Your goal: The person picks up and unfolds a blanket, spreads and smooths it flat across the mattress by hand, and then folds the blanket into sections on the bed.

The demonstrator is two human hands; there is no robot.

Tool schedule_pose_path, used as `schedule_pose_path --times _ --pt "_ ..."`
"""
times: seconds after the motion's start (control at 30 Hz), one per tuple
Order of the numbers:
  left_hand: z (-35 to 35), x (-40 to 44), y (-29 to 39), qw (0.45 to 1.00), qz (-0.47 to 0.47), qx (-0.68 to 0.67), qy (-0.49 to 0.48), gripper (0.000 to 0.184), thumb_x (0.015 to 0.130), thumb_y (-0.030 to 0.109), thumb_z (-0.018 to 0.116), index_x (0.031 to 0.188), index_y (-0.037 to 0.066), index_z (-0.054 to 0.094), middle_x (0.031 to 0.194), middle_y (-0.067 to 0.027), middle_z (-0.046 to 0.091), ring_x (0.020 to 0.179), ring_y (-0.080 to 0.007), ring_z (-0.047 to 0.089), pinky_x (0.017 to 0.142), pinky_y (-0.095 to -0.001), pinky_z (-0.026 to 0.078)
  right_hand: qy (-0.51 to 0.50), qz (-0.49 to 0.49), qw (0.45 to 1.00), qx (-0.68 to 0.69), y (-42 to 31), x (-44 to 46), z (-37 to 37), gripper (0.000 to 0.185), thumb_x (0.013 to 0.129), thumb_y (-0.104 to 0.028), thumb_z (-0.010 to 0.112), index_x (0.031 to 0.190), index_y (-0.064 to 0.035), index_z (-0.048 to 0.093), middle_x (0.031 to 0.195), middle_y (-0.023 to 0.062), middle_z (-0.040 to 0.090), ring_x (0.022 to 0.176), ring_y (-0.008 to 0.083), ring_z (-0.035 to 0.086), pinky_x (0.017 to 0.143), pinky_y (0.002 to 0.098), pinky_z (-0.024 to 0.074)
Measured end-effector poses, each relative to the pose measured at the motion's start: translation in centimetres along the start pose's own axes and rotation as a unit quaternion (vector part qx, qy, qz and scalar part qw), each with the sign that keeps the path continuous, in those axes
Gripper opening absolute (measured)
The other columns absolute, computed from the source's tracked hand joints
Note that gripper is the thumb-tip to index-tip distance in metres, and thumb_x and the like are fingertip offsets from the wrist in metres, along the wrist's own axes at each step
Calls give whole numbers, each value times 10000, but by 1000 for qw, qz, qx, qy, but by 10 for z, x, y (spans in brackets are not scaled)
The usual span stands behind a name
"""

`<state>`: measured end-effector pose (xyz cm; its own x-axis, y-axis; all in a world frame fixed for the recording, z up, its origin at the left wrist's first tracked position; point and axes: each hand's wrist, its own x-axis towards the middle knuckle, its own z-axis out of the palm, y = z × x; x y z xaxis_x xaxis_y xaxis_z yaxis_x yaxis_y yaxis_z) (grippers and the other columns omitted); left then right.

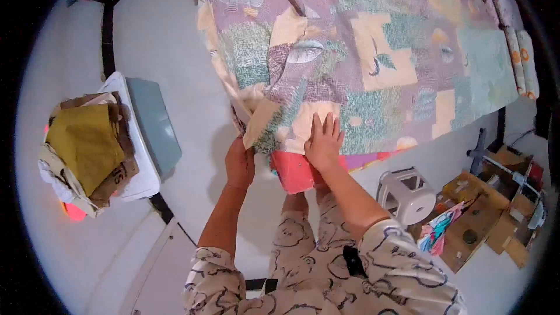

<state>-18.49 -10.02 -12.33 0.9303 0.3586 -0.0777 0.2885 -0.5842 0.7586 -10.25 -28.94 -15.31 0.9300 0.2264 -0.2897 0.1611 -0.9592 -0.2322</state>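
Note:
A patchwork-patterned sheet (402, 70) with leaf prints covers the bed. At its near left corner my left hand (240, 162) is closed on the hanging edge of the cloth. My right hand (324, 143) lies on top of the sheet near the front edge, fingers spread, palm down. Folds run through the sheet between and above my hands. Below the edge, between the hands, a red piece (293, 172) shows under the sheet. What lies beneath the cloth is mostly hidden.
To the left, folded clothes (84, 146) sit on a white bin (144, 169). A light plastic stool (408, 196) stands right of my legs, beside cardboard boxes (475, 221). Rolled or folded bedding (519, 61) lies at the bed's far right.

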Motion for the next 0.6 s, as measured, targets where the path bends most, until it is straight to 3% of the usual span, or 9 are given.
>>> schedule_pose_path --times 0.07,0.13,0.23,0.3,0.33,0.37,0.4,0.47,0.6 --pt "-12 -12 16 993 -110 19 -47 184 756 58 415 930 23 465 740 -188 526 685 -356 503 578 -408 394 15 -41 999 25 12 -1 -5 544 655 -170 536 1162 -94 355 1195 194 302 1112 362 271 890 502 227" --pt "-23 -25 24 988 -120 68 -63 159 767 84 400 906 28 454 623 -187 514 590 -368 499 519 -418 391 34 -70 992 101 36 -9 -2 493 659 -176 534 1118 -80 382 1138 188 351 1045 363 329 851 475 275" --pt "-43 -50 45 962 -186 165 -113 225 770 120 393 972 37 445 626 -192 526 596 -374 508 519 -439 391 -4 -112 972 208 52 -37 -31 264 684 -177 514 905 -38 474 879 159 482 813 333 460 704 398 373" --pt "-43 -99 -5 957 -253 105 -101 273 776 136 381 1028 48 440 674 -201 537 632 -381 512 546 -443 398 -133 -61 962 230 62 -66 -24 170 715 -195 500 769 -34 495 724 145 491 727 314 477 640 391 377" --pt "-50 -105 -8 955 -259 95 -113 278 779 140 376 1033 49 443 710 -207 540 655 -383 511 565 -442 402 -222 34 938 264 65 -84 -12 230 746 -247 483 732 -19 511 649 154 486 671 305 486 604 391 382" --pt "-57 -111 -9 952 -265 85 -124 283 781 145 371 1037 51 445 746 -213 543 678 -386 511 583 -441 405 -302 132 870 367 54 -90 -44 295 760 -287 469 783 3 516 665 166 503 645 306 493 578 381 388" --pt "-67 -108 22 936 -261 148 -185 279 781 149 367 1027 48 453 782 -218 542 702 -387 509 602 -440 406 -302 131 868 372 65 -106 -9 295 760 -287 469 783 3 516 665 166 503 645 306 493 578 381 388" --pt "-43 -176 -88 922 -306 -68 -229 263 777 158 383 1003 55 469 824 -217 537 737 -379 509 621 -435 407 -340 168 820 429 87 -137 84 267 783 -289 471 797 -26 516 612 57 505 563 171 492 506 292 388" --pt "-23 -161 -51 910 -255 -37 -326 230 784 164 389 968 57 475 807 -203 546 728 -374 518 616 -433 409 -316 145 826 444 76 -130 39 304 780 -301 477 858 -8 504 623 19 496 570 134 480 498 258 384"
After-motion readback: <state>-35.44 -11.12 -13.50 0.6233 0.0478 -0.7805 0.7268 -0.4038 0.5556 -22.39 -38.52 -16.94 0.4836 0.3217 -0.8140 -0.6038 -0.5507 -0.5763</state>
